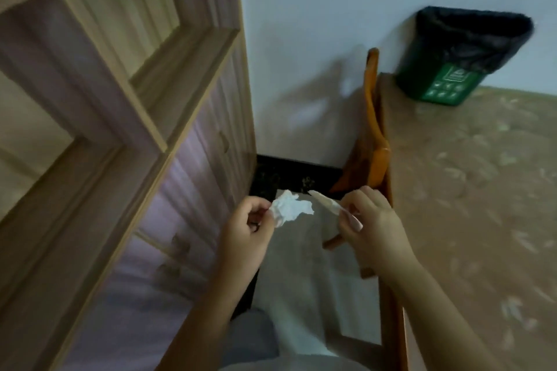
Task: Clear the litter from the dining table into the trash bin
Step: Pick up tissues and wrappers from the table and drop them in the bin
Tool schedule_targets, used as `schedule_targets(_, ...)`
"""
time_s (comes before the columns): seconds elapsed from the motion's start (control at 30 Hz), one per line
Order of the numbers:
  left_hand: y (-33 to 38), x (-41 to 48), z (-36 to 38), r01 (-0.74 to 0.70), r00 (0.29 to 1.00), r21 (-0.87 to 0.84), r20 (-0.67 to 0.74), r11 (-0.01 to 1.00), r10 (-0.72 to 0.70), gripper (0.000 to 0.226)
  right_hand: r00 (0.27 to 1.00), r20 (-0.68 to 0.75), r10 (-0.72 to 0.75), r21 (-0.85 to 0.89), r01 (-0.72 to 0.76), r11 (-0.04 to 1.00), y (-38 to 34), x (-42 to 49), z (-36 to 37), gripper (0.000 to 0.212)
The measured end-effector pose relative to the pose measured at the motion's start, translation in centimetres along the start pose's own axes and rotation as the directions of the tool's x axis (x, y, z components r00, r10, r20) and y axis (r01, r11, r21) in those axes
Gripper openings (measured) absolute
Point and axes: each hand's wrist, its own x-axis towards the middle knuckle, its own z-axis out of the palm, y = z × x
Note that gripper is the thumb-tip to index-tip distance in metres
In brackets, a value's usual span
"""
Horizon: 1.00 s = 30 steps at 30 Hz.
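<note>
- Low in the view, both hands are raised over the gap between a wooden shelf unit (99, 117) and the counter (470, 196), neither touching the counter.
- Left hand (250, 226) is closed in a pinch on a crumpled white tissue (291, 207), which sticks out from its fingertips toward the right.
- Right hand (370, 220) is closed on a thin, pale, flat strip of litter (325, 203); what it is made of cannot be told. Its pointed free end angles up and left, ending just beside the tissue.
- Whether the tissue and the strip touch cannot be told; they sit close together between the two hands.
- Tissue looks bright white, wrinkled and irregular, with ragged edges.
- Green trash bin (452, 69) with a black liner bag stands on the far corner of the counter against the wall, well apart from the hands.
- Counter surface is tan with a pale scattered pattern.
- Orange-brown wooden chair (373, 141) stands pushed against the counter's left edge, just beyond the right hand.
</note>
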Motion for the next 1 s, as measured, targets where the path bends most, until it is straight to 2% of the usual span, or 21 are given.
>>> schedule_targets(0.1,0.7,5.9,1.3,-0.045,0.997,-0.049,0.066,0.998,0.048,0.028,0.995,-0.078,0.057,-0.032,-0.059,0.998,0.5,4.0,0.3,0.015)
schedule_targets(0.2,0.4,10.9,3.3,-0.045,0.988,-0.089,0.146,0.995,0.057,0.012,0.986,-0.108,0.123,-0.063,-0.131,0.989,1.9,6.7,0.9,0.016)
schedule_targets(0.3,0.1,14.8,5.6,-0.043,0.971,-0.097,0.229,0.994,0.065,0.017,0.977,-0.117,0.176,-0.094,-0.188,0.978,4.0,8.9,1.2,0.017)
schedule_targets(0.37,0.2,17.6,7.4,-0.061,0.955,-0.086,0.284,0.994,0.083,0.023,0.966,-0.135,0.219,-0.107,-0.234,0.966,5.8,10.8,1.2,0.013)
schedule_targets(0.43,0.5,20.7,9.6,-0.056,0.944,-0.112,0.319,0.992,0.089,0.015,0.952,-0.161,0.259,-0.117,-0.279,0.953,8.0,13.1,1.1,0.001)
schedule_targets(0.5,0.9,24.2,12.1,-0.068,0.94,-0.141,0.324,0.988,0.111,0.005,0.937,-0.18,0.299,-0.134,-0.324,0.936,10.6,15.6,0.9,0.016)
schedule_targets(0.6,3.0,29.3,16.0,-0.145,0.918,-0.1,0.358,0.984,0.171,0.005,0.913,-0.241,0.329,-0.112,-0.363,0.925,14.5,19.3,-0.6,0.013)
schedule_targets(0.7,5.5,33.8,19.2,-0.242,0.89,-0.02,0.395,0.97,0.23,0.024,0.885,-0.291,0.364,-0.097,-0.405,0.909,17.9,22.2,-2.1,0.016)
schedule_targets(0.87,8.0,38.9,24.0,-0.309,0.848,0.0,0.453,0.951,0.275,0.022,0.847,-0.393,0.358,-0.111,-0.43,0.896,22.6,25.9,-3.9,0.004)
schedule_targets(1.0,8.3,41.6,27.4,-0.299,0.795,-0.021,0.547,0.954,0.261,0.017,0.789,-0.458,0.409,-0.135,-0.517,0.845,25.4,28.0,-5.2,0.021)
